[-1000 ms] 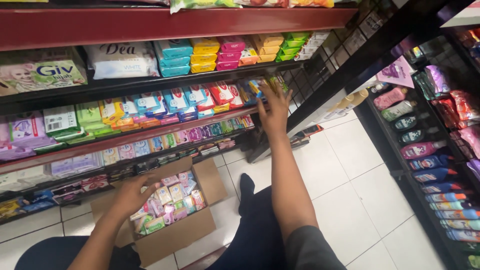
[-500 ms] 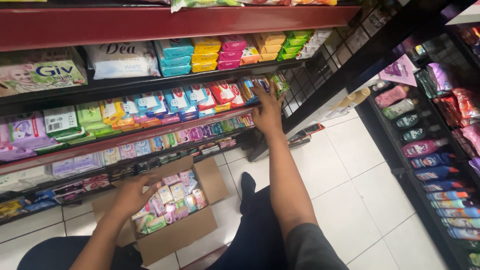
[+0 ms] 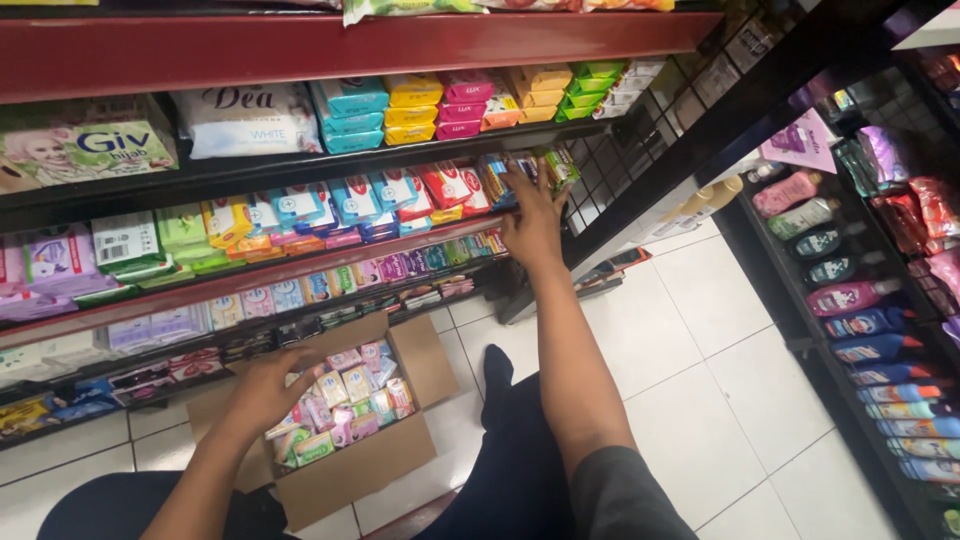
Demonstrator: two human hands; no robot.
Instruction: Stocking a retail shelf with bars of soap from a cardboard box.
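- The cardboard box (image 3: 350, 470) sits open on the white tiled floor (image 3: 700, 400), close in front of the person's knees and below the shelves. The left hand (image 3: 268, 388) rests on its near left rim, fingers spread and loosely open over the small soap bars (image 3: 345, 405); whether it grips one I cannot tell. A blind reach into the box could tip its flap or scatter bars onto the floor.
- Just right of the box, the person's dark shoe (image 3: 497, 385) stands on the floor; a shift of the foot could nudge the box aside.
- Above and right of the box, the right hand (image 3: 533, 222) stretches to the red-edged middle shelf (image 3: 300, 270), fingers flat and apart against the packets at the row's right end (image 3: 515, 175), clamped on nothing I can see. A hard push there could knock the end packs (image 3: 555, 165) off the shelf edge.
- Further up from the box, stacked coloured packs (image 3: 440, 105) sit loosely; jolting the rack may topple them.
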